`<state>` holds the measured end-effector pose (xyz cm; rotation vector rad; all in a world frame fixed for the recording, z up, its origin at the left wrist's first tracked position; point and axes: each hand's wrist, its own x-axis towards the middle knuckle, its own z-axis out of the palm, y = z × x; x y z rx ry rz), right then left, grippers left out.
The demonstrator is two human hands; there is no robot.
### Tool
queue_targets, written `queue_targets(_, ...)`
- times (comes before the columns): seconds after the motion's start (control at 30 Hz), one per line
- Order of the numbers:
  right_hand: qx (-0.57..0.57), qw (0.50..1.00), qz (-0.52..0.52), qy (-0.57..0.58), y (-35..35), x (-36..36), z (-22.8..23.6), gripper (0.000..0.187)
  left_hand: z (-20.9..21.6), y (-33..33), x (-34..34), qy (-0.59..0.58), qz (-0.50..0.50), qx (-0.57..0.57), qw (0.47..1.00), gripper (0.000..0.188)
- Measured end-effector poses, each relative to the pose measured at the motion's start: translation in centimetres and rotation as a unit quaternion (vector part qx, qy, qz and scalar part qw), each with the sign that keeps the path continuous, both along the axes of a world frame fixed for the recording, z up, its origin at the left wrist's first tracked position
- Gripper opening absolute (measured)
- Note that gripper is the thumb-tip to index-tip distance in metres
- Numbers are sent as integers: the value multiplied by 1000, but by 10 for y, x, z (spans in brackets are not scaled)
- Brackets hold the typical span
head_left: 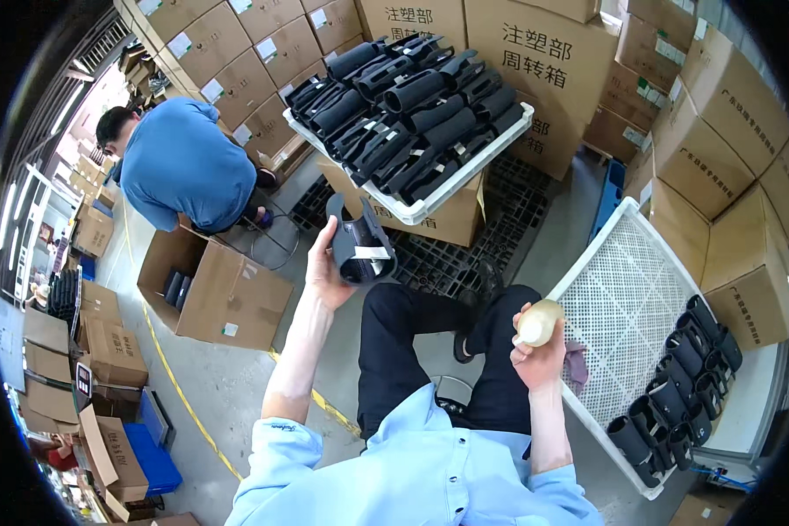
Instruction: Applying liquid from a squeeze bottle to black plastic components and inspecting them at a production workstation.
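Note:
My left hand (328,267) is closed around a black curved plastic part (365,250) with a white strip across it, raised over the floor in front of my knees. Above my right thigh, my right hand (536,351) grips a small pale yellowish bottle (540,323), its rounded end toward me. Beyond the left hand, a white tray (421,209) is heaped with similar black parts (412,110). To my right, a white perforated tray (618,307) holds several more black parts (675,386) along its right side.
A purple cloth (576,364) lies at the perforated tray's left edge. The heaped tray rests on a carton (443,223) over a black pallet (526,210). At left, a person in blue (180,162) bends beside an open carton (237,294). Stacked cartons (543,53) line the back and right.

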<state>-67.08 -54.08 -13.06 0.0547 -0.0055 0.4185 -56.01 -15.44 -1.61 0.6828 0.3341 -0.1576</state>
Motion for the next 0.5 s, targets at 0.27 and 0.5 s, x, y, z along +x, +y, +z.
queue_targets(0.27,-88,993,27,75,13,35,-25,66,-4,49,7,-40,42,16,998,71)
queue_targets(0.5,-59,995,75,11,17,38,-23,67,9,70,10,-74,0,73,995,62)
